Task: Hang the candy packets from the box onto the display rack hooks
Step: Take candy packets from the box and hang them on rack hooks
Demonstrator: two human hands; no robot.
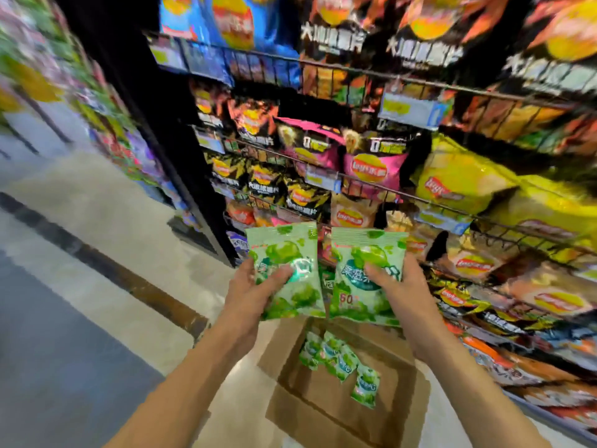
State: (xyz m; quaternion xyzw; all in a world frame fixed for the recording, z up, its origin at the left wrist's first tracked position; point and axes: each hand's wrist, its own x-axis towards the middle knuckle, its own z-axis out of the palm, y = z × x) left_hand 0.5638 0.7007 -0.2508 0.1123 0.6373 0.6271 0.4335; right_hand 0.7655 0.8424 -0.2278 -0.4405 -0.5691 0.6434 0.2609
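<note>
Candy packets, two flat pale-green plastic pouches printed with darker green fruit, are held up side by side in front of the wire display rack [403,192], one in each hand, their near edges just apart. The left hand [255,286] grips the left packet [287,270] with its thumb curled across the printed front and its fingers behind; the right hand [399,286] grips the right packet [365,276] the same way, thumb lying over the teal label (the fingers behind each pouch are hidden). Both packets stand roughly upright, tops toward the rack. Directly below the hands, an open brown cardboard box [381,412] sits on the floor [97,205] with its flaps spread, and several more small green candy packets [339,360] lie loosely along its far inner side. The rack's tiers are packed with crisp bags in black, pink and yellow [458,179], with pale price tags [410,109] clipped to the wire rails. Much of the scene is blurred.
</note>
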